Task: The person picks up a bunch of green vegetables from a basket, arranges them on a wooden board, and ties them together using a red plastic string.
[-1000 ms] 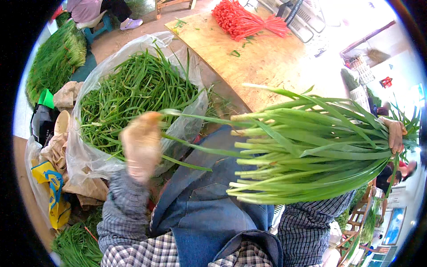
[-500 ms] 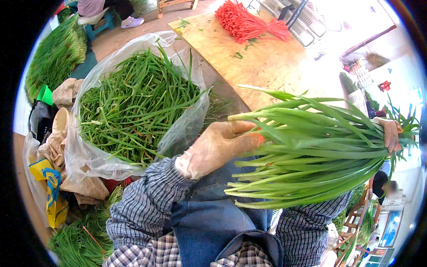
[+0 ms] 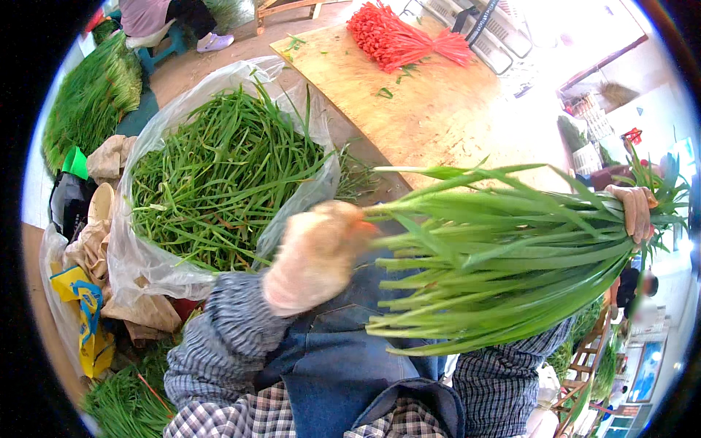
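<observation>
A long bunch of green leafy stalks (image 3: 496, 248), pale ends toward the middle, lies across my right side. My right hand (image 3: 634, 210) grips it around the far, leafy end. My left hand (image 3: 325, 244), in what looks like a pale covering with orange fingertips, is curled at the upper pale ends, smeared by motion; what it pinches is unclear. Beyond it a clear plastic bag (image 3: 150, 168) holds a heap of loose green leaves (image 3: 219, 175). My lap in a blue denim apron (image 3: 321, 350) is below.
A plywood board (image 3: 394, 124) carries red ties (image 3: 387, 40) and leaf scraps. Piled greens (image 3: 87, 102), crumpled sacks and a yellow packet (image 3: 87, 321) lie at the left. A person (image 3: 168, 18) sits on a blue stool at upper left; other people and racks are at the right.
My left hand went right from over the bag to the bunch's pale ends, then drew back slightly leftward. The bunch's upper stalks sit a little lower than before.
</observation>
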`<action>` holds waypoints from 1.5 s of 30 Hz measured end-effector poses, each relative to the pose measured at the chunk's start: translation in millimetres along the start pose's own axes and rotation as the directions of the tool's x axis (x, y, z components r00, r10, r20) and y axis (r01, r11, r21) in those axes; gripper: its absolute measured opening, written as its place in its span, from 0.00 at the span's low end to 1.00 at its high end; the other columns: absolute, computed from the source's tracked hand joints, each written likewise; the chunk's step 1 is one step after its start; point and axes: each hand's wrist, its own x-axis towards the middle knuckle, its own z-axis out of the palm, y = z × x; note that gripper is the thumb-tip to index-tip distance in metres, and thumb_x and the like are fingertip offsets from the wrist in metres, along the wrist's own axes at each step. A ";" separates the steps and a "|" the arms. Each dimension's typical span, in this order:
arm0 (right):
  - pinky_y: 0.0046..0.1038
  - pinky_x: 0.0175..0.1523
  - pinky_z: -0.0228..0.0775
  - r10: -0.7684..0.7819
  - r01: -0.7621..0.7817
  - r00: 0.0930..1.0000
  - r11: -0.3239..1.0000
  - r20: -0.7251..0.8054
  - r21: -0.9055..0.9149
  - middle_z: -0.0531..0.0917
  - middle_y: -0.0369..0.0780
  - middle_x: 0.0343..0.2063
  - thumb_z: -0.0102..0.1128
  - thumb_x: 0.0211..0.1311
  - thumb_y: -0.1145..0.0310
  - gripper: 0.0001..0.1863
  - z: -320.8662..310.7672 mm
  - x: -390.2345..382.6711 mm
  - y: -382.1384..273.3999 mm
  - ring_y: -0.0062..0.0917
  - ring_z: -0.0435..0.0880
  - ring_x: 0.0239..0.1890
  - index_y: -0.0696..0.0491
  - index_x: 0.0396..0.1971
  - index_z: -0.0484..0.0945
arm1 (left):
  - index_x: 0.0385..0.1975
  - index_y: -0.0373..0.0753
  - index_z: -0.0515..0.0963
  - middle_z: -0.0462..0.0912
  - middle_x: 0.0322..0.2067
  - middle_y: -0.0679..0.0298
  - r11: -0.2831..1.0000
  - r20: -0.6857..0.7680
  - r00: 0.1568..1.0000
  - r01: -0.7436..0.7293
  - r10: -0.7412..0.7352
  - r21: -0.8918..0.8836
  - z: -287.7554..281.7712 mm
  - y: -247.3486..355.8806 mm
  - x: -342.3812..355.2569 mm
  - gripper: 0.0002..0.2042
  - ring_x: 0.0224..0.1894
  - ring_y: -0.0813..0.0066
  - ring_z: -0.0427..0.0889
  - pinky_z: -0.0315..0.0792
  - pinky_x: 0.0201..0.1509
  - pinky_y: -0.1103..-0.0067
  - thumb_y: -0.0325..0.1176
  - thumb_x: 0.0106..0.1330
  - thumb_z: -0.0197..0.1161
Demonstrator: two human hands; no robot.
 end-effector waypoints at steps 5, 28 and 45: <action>0.19 0.29 0.70 -0.040 0.040 0.999 0.999 -0.032 -0.027 0.76 0.37 0.15 0.55 0.50 0.72 0.15 -3.1 -2.4 -6.6 0.21 0.76 0.19 0.67 0.32 0.65 | 0.25 0.32 0.71 0.74 0.27 0.55 0.911 -0.133 0.918 0.391 -0.375 0.130 -91.2 -22.0 -25.0 0.03 0.28 0.66 0.76 0.74 0.30 0.76 0.18 0.53 0.55; 0.17 0.31 0.67 -0.099 0.083 0.959 0.994 -0.265 -0.070 0.70 0.35 0.16 0.51 0.52 0.77 0.13 33.9 -1.1 52.3 0.19 0.69 0.22 0.68 0.34 0.62 | 0.38 0.36 0.72 0.78 0.33 0.55 0.789 -0.133 0.917 -0.241 0.376 0.565 -19.0 -20.0 0.2 0.16 0.31 0.62 0.79 0.74 0.32 0.73 0.14 0.47 0.53; 0.16 0.32 0.63 0.010 -0.044 0.964 0.992 -0.267 -0.120 0.68 0.31 0.14 0.52 0.52 0.74 0.06 38.2 16.7 26.6 0.16 0.67 0.20 0.56 0.19 0.67 | 0.32 0.36 0.76 0.78 0.31 0.54 0.988 0.242 0.965 -0.121 0.096 0.091 10.1 42.0 -0.4 0.13 0.36 0.58 0.77 0.71 0.40 0.71 0.31 0.47 0.66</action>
